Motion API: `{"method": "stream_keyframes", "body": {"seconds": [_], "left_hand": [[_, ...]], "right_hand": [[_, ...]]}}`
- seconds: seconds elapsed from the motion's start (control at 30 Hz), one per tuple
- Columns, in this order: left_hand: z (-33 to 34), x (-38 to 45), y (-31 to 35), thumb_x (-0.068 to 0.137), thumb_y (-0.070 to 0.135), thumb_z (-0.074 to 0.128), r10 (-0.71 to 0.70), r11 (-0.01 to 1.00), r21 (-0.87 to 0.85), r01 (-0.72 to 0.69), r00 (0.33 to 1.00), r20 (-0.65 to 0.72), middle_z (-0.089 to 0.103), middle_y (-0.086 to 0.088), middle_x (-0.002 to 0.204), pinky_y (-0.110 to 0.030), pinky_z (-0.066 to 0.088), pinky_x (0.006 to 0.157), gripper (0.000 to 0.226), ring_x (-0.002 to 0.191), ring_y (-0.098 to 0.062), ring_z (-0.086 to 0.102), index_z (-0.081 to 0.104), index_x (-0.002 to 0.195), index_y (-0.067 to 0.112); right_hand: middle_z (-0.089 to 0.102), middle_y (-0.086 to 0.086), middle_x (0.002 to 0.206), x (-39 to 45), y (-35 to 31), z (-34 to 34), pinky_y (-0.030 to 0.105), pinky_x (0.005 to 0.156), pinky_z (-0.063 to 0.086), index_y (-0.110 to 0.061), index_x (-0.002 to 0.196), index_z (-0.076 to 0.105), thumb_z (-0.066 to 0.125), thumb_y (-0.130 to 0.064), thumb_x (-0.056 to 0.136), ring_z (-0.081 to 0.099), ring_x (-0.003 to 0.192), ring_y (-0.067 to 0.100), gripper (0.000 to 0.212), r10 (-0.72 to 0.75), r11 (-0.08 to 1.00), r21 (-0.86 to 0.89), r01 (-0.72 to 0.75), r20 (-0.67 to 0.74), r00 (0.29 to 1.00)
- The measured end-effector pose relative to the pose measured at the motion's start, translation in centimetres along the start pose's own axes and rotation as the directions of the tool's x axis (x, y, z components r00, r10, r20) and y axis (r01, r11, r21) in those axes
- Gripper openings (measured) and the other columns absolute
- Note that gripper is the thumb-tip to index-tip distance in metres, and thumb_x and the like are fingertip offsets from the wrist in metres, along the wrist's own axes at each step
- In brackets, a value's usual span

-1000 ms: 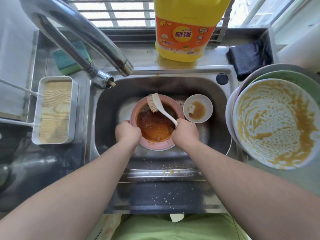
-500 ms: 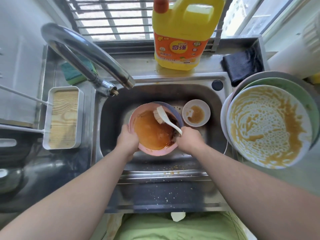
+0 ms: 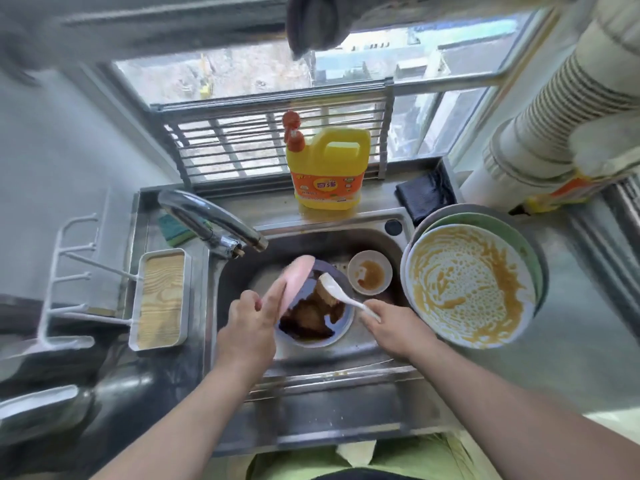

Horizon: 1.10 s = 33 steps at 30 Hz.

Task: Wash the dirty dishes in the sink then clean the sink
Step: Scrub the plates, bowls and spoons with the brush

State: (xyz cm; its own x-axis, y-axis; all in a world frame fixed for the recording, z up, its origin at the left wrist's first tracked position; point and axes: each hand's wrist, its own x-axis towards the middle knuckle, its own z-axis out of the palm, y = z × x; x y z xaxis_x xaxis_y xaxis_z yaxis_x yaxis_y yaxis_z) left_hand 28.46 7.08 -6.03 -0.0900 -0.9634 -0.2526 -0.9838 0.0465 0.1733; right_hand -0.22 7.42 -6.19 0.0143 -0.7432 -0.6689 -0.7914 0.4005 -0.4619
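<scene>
Our left hand (image 3: pixel 250 327) grips the pink plastic bowl (image 3: pixel 293 282) by its rim, tilted up on edge over the sink, blurred. Our right hand (image 3: pixel 391 329) holds the white plastic dish brush (image 3: pixel 341 295) by its handle, bristle head down on the blue round plate (image 3: pixel 341 332), which lies in the stainless steel sink (image 3: pixel 346 242) and carries dark brown sauce. Just beside the plate, toward the back right, sits a small white saucer (image 3: pixel 370 272) with orange residue. Right of the sink on the counter: a stack of large plates (image 3: pixel 467 285), top one white, smeared with orange foam. Behind the sink, a yellow detergent jug (image 3: pixel 327 169); left, the chrome faucet (image 3: pixel 211 218), a green sponge (image 3: pixel 175 230), and a white tray with wooden insert (image 3: pixel 161 301).
</scene>
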Motion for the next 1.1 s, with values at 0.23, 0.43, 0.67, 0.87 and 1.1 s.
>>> {"method": "stream_keyframes", "body": {"seconds": [0.23,0.43,0.67,0.87,1.1], "left_hand": [[0.6,0.8,0.8,0.089,0.022,0.048,-0.418,0.586,-0.704,0.402,0.894,0.163,0.056,0.000,0.124,-0.044,0.049,0.091,0.077,0.104,-0.026,0.059,0.024,0.150,0.061],[2.8,-0.3,2.2,0.111,0.044,0.039,-0.633,0.066,-0.852,0.520,0.681,0.367,0.071,-0.006,0.119,-0.054,0.058,0.095,0.031,0.105,-0.030,0.070,0.058,0.130,0.029],[3.0,0.1,1.0,0.112,0.041,0.037,-0.665,0.145,-0.869,0.474,0.697,0.269,0.071,0.001,0.117,-0.053,0.058,0.096,0.028,0.106,-0.026,0.068,0.058,0.131,0.039],[3.8,0.7,0.2,0.112,0.043,0.037,-0.696,0.151,-0.859,0.488,0.670,0.259,0.069,0.003,0.120,-0.049,0.056,0.097,0.028,0.106,-0.024,0.065,0.052,0.135,0.048],[3.3,1.3,2.1,0.114,0.041,0.035,-0.610,0.123,-0.900,0.419,0.747,0.264,0.065,0.010,0.124,-0.036,0.055,0.090,0.031,0.110,-0.015,0.062,0.055,0.132,0.056]], "right_hand": [[0.069,0.001,0.131,-2.1,-2.4,1.4,0.030,0.093,0.048,-0.054,0.149,0.046,0.040,-0.036,0.107,0.065,0.111,0.023,0.046,-0.068,0.966,0.249,0.072,-0.024,0.997],[0.069,0.001,0.131,-4.6,-7.9,5.9,0.044,0.099,0.053,-0.053,0.142,0.040,0.032,-0.050,0.105,0.064,0.117,0.029,0.037,-0.258,0.963,0.123,0.242,0.145,0.955],[0.068,0.009,0.112,1.8,-5.8,3.9,0.046,0.084,0.058,-0.039,0.125,0.039,0.034,-0.023,0.107,0.065,0.097,0.035,0.025,-0.033,0.976,-0.213,0.051,0.089,0.995],[0.073,0.007,0.109,-4.9,-4.8,8.9,0.048,0.082,0.052,-0.050,0.123,0.038,0.026,-0.050,0.101,0.067,0.103,0.038,0.025,-0.158,0.987,0.021,0.157,0.194,0.968],[0.069,0.012,0.116,1.9,-3.0,3.3,0.044,0.087,0.054,-0.034,0.127,0.048,0.030,-0.033,0.110,0.064,0.104,0.036,0.025,-0.018,0.996,-0.080,0.025,0.086,0.996]]}}
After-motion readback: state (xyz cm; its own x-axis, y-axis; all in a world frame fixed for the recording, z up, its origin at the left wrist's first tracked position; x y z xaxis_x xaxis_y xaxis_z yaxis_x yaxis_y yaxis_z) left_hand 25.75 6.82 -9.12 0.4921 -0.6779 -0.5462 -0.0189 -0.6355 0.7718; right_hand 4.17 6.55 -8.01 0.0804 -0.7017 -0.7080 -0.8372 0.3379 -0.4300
